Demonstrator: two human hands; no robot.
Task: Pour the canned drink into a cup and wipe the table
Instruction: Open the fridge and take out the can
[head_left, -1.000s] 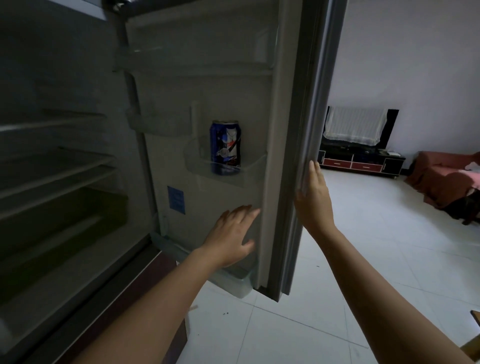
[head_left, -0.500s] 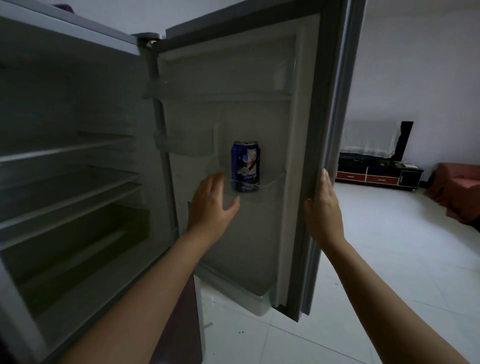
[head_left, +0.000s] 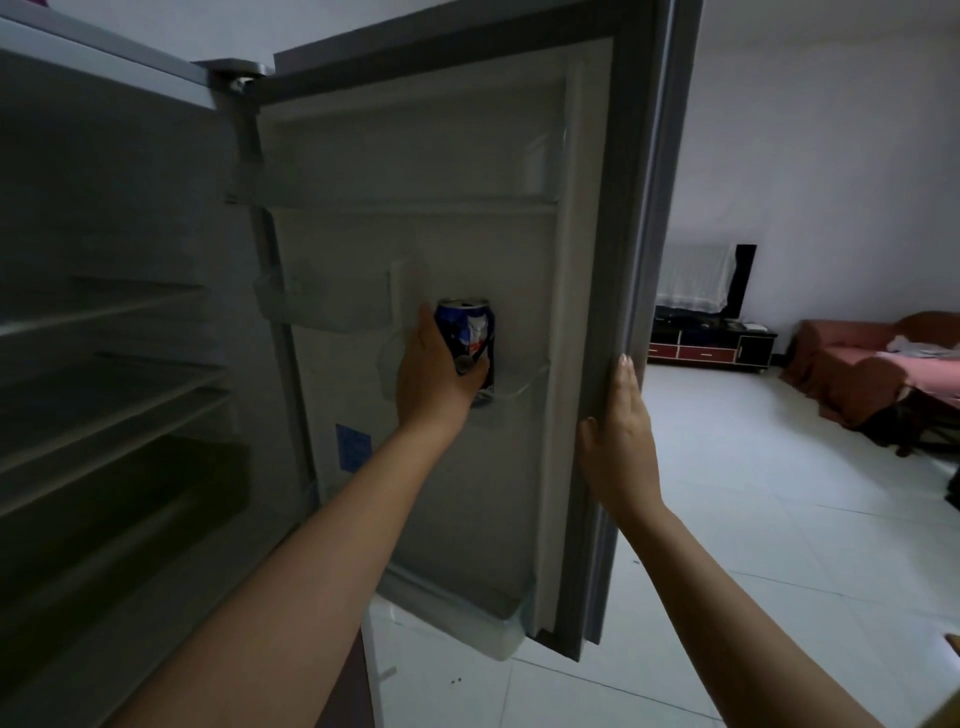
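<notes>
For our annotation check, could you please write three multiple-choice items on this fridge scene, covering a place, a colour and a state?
1. Where is the can?
A. in a door bin
B. on an inner shelf
C. on the floor

2. What is the can's main colour?
A. green
B. blue
C. yellow

3. What is the left hand doing?
A. hanging idle
B. pressing the door
C. gripping the can

Answers: 1 A, it stands in the clear door bin. 2 B, its body is blue. 3 C, the fingers wrap round it, while the right hand rests on the door's edge.
</notes>
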